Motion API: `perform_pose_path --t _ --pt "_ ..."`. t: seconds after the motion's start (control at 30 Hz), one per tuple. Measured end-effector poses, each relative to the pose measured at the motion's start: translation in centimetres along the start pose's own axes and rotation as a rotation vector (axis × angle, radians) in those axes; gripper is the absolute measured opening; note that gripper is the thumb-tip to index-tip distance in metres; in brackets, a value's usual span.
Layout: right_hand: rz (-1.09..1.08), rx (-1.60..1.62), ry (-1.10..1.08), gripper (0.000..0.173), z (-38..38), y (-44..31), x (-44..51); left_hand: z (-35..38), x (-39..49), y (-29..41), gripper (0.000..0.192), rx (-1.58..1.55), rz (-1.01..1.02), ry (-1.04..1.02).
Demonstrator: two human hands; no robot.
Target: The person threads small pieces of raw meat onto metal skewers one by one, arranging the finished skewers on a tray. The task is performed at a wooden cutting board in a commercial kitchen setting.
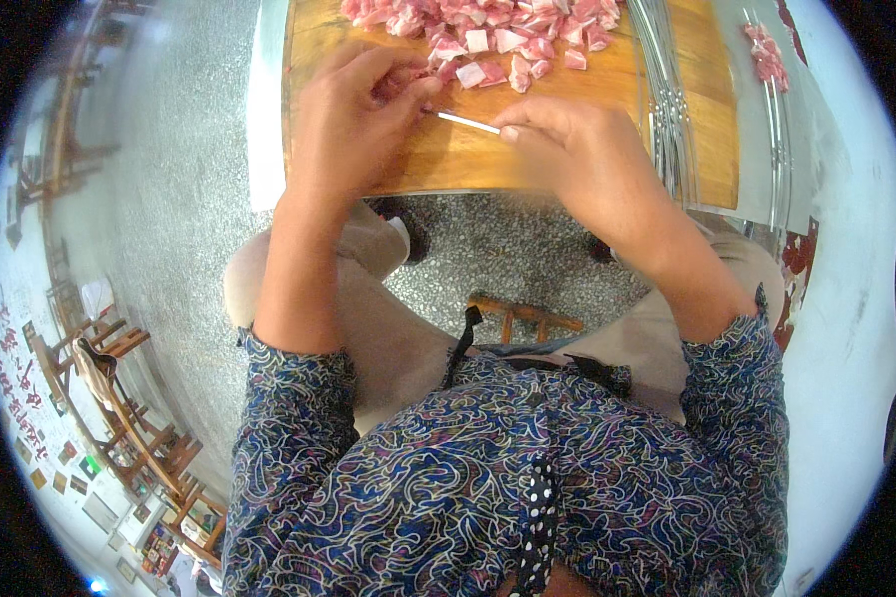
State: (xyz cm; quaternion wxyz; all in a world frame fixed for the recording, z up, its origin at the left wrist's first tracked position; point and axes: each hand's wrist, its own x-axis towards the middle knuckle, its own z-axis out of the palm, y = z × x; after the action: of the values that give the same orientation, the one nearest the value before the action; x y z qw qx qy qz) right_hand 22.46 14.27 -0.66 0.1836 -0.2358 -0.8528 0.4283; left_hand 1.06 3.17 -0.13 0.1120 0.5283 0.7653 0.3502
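My left hand is closed around pieces of raw meat at the left of the wooden board. A thin metal skewer runs from its fingertips to my right hand, which pinches the skewer between thumb and fingers. Beyond both hands lies a pile of cut raw meat, pink with pale fatty pieces. To the right of my right hand, a bundle of metal skewers rests lengthwise on the board. Skewered meat lies farther right, off the board, with its metal shafts pointing towards me.
The board's near edge is above my knees. A low wooden stool or rail shows between my legs on the speckled floor. Wooden benches stand far left, and a pale wall rises at the right.
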Motion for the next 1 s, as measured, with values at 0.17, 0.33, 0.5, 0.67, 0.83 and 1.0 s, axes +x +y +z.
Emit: perform_pose_path --t 0.17,0.33,0.5,0.67,0.83,1.0 --pt "0.135 0.063 -0.108 0.019 -1.9 -0.5 -1.7 1.5 0.6 -0.9 0.022 0.077 0.040 0.017" --pt "0.363 0.118 -0.222 0.018 -5.7 -0.2 -2.8 -1.1 -1.0 -0.4 0.023 -0.009 -0.043 -0.056" --pt "0.367 0.165 -0.138 0.019 -7.1 1.2 -3.3 -3.2 -2.1 -1.3 0.021 -0.144 -0.197 -0.210" --pt "0.368 0.175 -0.149 0.020 -6.5 1.7 -2.8 -3.1 -1.4 -2.0 0.020 -0.042 -0.036 -0.243" --pt "0.388 0.179 -0.127 0.019 -6.1 1.1 -2.6 -2.7 -1.6 -2.3 0.021 -0.153 -0.125 -0.203" --pt "0.394 0.181 -0.131 0.019 -5.9 0.6 -2.5 -2.0 -1.7 -2.8 0.020 -0.246 -0.043 -0.152"
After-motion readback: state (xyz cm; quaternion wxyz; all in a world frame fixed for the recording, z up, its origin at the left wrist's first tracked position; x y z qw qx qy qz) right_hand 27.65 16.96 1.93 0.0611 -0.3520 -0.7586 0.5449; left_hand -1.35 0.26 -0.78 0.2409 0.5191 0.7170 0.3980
